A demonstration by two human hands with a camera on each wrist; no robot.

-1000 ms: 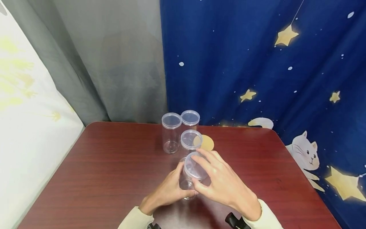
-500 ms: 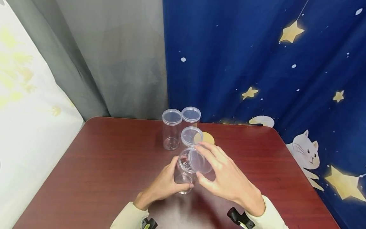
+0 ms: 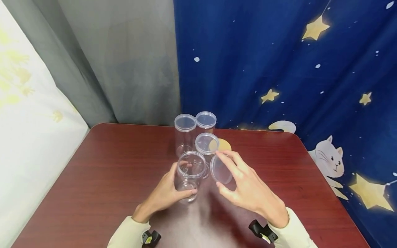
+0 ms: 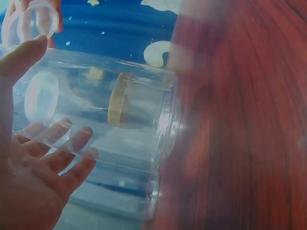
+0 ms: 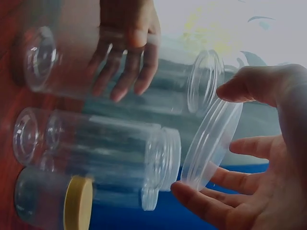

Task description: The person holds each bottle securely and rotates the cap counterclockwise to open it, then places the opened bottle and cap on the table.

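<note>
In the head view my left hand point(image 3: 164, 193) grips a clear, uncapped jar point(image 3: 191, 168) around its side, thumb in front. That jar stands roughly upright, and I cannot tell whether its base touches the table. My right hand point(image 3: 251, 189) pinches a clear round lid point(image 3: 221, 169) by its edge, tilted and apart from the jar's mouth, to the right of it. The right wrist view shows the lid point(image 5: 213, 143) between thumb and fingertips, with the jar's threaded neck point(image 5: 204, 81) bare beside it.
Behind the hands stand three clear jars with clear lids, one nearest point(image 3: 207, 144), one at the back left point(image 3: 185, 136) and one at the back right point(image 3: 206, 120). A jar with a yellow lid point(image 3: 225, 144) stands beside them on the red-brown table point(image 3: 124, 165). Curtains hang behind.
The lid has come off the jar and moved right in my right hand, tilting. My left hand has shifted left with the jar, whose mouth now shows uncovered.
</note>
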